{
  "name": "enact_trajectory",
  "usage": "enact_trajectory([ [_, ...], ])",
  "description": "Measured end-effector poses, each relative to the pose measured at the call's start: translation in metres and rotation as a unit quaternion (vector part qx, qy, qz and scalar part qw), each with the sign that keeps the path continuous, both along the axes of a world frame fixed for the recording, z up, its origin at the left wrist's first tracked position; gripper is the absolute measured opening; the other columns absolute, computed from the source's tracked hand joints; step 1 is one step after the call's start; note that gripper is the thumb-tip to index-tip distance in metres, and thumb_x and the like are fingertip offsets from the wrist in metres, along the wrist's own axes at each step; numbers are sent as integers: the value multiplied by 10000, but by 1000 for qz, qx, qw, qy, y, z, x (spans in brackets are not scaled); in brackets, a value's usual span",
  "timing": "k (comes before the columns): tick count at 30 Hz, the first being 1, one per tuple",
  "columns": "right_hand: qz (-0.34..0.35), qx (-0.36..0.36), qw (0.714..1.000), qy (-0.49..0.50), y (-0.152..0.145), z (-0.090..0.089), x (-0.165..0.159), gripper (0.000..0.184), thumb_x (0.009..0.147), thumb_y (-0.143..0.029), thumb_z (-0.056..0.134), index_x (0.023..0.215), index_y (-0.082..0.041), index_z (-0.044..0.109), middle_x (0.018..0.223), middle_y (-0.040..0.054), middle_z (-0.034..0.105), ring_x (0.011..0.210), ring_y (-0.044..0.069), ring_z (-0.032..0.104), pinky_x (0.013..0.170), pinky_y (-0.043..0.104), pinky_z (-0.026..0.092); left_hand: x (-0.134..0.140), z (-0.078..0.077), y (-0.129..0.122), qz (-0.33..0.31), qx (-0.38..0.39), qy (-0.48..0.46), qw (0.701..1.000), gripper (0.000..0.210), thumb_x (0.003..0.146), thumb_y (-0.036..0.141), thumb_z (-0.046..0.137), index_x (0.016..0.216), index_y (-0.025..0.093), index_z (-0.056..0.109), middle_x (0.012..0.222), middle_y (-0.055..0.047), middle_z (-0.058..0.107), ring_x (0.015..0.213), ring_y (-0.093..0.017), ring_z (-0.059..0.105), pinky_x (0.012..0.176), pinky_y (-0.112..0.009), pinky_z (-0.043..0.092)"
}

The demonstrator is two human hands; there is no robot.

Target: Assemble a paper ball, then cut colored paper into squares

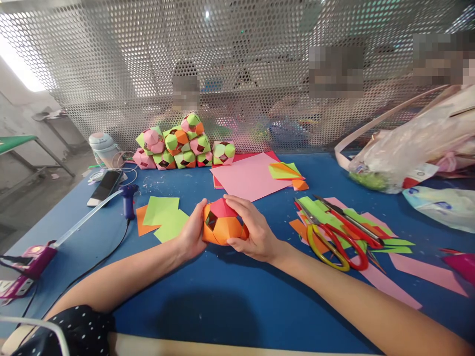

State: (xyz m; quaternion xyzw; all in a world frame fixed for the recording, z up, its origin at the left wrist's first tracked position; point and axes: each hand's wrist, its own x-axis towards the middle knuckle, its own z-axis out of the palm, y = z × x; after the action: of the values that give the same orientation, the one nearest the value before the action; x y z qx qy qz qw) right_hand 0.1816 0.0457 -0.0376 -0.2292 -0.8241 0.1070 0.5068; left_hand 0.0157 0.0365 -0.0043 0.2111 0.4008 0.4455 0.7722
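Between my two hands is a folded paper ball (pixel 223 226), orange with a red top and dark openings in its faces. My left hand (pixel 193 232) grips its left side, thumb near the upper edge. On the right, my right hand (pixel 256 227) is curved around it, fingers over the top and thumb at the lower front. The ball is just above the blue table (pixel 208 296). To the left of my left hand lie green paper squares (pixel 161 211) with an orange square (pixel 143 222) partly under them.
Finished paper balls (pixel 176 141) are stacked by the perforated metal screen (pixel 260 69). Scissors (pixel 326 242) lie on paper scraps to the right. A glue gun (pixel 128 200), phone (pixel 105 188) and power strip (pixel 31 269) are left. Pink sheets (pixel 252 175) lie ahead; plastic bags (pixel 389 158) stand right.
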Motion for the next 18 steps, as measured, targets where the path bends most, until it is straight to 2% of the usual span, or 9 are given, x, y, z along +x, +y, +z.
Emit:
enact_trajectory([
  [3, 22, -119, 990, 69, 3, -1, 4, 658, 802, -587, 634, 1353, -254, 497, 1384, 114, 545, 1297, 319, 487, 1110, 534, 364, -1, 1, 0, -27, 29, 10, 999, 531, 992, 503, 336, 1099, 102, 668, 1045, -127, 731, 941, -230, 701, 887, -332, 538],
  [7, -15, -218, 966, 141, 7, 0, 3, 501, 912, -531, 508, 1327, -251, 513, 1385, 87, 553, 1299, 268, 493, 1104, 468, 383, -3, -2, 2, -60, 99, 46, 992, 562, 990, 550, 315, 1252, 153, 614, 1224, -111, 679, 1121, -265, 642, 984, -385, 487],
  [10, -47, -291, 935, 198, 11, -2, -2, 430, 958, -513, 431, 1278, -249, 545, 1366, 72, 574, 1293, 252, 501, 1096, 449, 393, -4, -8, 2, -15, 167, 97, 981, 556, 970, 575, 365, 1370, 219, 514, 1394, -77, 569, 1297, -284, 513, 1062, -419, 424],
  [14, -42, -360, 900, 241, 13, -9, -11, 444, 971, -544, 369, 1228, -250, 580, 1306, 57, 619, 1238, 241, 547, 1056, 430, 439, -6, -18, -1, 39, 247, 200, 947, 676, 912, 596, 495, 1491, 301, 311, 1585, -31, 303, 1444, -268, 308, 1141, -428, 333],
  [16, -31, -386, 889, 245, 11, -12, -15, 464, 965, -564, 363, 1214, -252, 599, 1276, 50, 639, 1204, 239, 571, 1037, 422, 455, -6, -23, -3, 34, 277, 260, 924, 700, 894, 583, 537, 1487, 280, 323, 1580, -41, 310, 1450, -260, 293, 1177, -411, 279],
  [18, -30, -404, 880, 248, 8, -15, -18, 480, 958, -583, 362, 1221, -261, 602, 1293, 42, 630, 1212, 237, 563, 1045, 417, 445, -6, -26, -5, 30, 293, 304, 906, 664, 907, 569, 521, 1470, 258, 354, 1534, -59, 391, 1433, -258, 326, 1190, -415, 256],
])
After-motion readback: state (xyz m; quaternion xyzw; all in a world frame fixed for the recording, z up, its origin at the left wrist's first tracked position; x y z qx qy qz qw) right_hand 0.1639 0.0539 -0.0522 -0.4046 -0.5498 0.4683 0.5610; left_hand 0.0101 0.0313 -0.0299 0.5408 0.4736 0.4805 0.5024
